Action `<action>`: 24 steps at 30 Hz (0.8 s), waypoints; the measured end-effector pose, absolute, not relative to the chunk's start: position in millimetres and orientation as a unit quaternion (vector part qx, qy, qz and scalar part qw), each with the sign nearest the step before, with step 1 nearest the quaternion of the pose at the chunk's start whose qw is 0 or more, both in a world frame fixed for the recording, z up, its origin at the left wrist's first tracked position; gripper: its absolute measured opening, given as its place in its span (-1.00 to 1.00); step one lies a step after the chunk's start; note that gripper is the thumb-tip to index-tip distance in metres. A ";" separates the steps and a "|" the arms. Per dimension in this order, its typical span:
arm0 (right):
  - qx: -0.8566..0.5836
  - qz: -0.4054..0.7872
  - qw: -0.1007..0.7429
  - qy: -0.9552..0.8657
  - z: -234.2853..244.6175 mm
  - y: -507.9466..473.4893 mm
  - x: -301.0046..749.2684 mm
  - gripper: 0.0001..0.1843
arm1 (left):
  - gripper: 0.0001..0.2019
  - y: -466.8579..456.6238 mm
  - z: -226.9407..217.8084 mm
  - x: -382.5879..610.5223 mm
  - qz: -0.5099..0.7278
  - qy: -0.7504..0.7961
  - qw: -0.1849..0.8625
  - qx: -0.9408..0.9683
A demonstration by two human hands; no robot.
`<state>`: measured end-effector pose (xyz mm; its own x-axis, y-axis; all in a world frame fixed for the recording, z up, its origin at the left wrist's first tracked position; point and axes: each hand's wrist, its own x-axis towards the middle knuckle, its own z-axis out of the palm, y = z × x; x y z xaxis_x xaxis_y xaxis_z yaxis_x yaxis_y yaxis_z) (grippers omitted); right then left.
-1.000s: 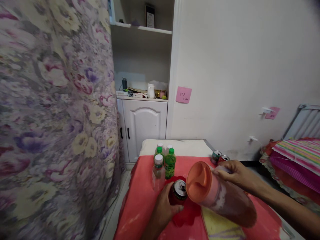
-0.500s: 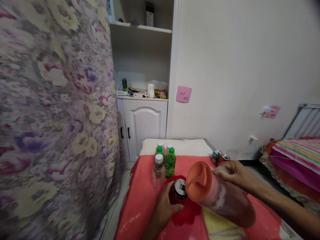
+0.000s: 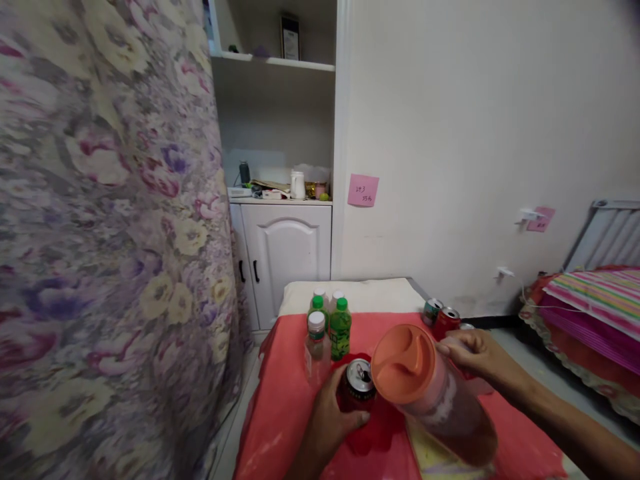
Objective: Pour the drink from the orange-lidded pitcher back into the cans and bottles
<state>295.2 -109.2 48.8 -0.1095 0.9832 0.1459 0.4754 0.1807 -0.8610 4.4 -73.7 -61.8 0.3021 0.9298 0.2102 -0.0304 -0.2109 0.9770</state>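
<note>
My left hand point(image 3: 334, 415) is wrapped around a dark red drink can point(image 3: 359, 388), whose silver top has an opened tab hole. Beneath the can lies a red scalloped dish or mat point(image 3: 383, 437); which of these I cannot tell. In my right hand point(image 3: 467, 353) is the handle of a clear pitcher point(image 3: 453, 417) with an orange lid point(image 3: 404, 363). The pitcher is tilted, its lid towards the can, with brownish liquid and some foam inside. No stream of liquid shows between lid and can. A clear bottle with a white cap point(image 3: 317, 347) stands just beyond my left hand.
Green bottles point(image 3: 341, 330) and white-capped ones stand behind the clear bottle. Several cans point(image 3: 445, 323) are at the table's far right edge. A yellow cloth point(image 3: 425, 450) lies under the pitcher on the red tablecloth point(image 3: 280, 400). A floral curtain point(image 3: 110, 240) hangs at left.
The pitcher has tipped back slightly towards upright, its lid facing me more and its base moving a little left and down. My left hand stays on the can. The view has shifted slightly.
</note>
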 end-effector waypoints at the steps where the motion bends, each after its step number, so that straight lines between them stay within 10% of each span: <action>1: -0.547 0.337 0.388 -0.661 48.3 -110.3 295.2 -0.40 | -0.22 -73.9 -60.9 4.4 0.466 0.358 0.515 0.624; 15: -0.468 0.320 0.698 -0.437 40.5 -125.2 324.3 -0.48 | -0.23 -60.9 -70.1 -6.8 0.475 0.400 0.505 0.600; 24: -0.467 0.273 0.747 -0.387 -15.5 -111.0 328.9 -0.52 | -0.18 -46.2 -97.0 -10.2 0.487 0.416 0.484 0.597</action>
<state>328.9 -111.0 -15.5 0.5513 0.7693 0.3231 -0.0466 0.4150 -0.9087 -10.2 -46.2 -97.0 0.1801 0.9673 0.1787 0.0246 -0.1860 0.9822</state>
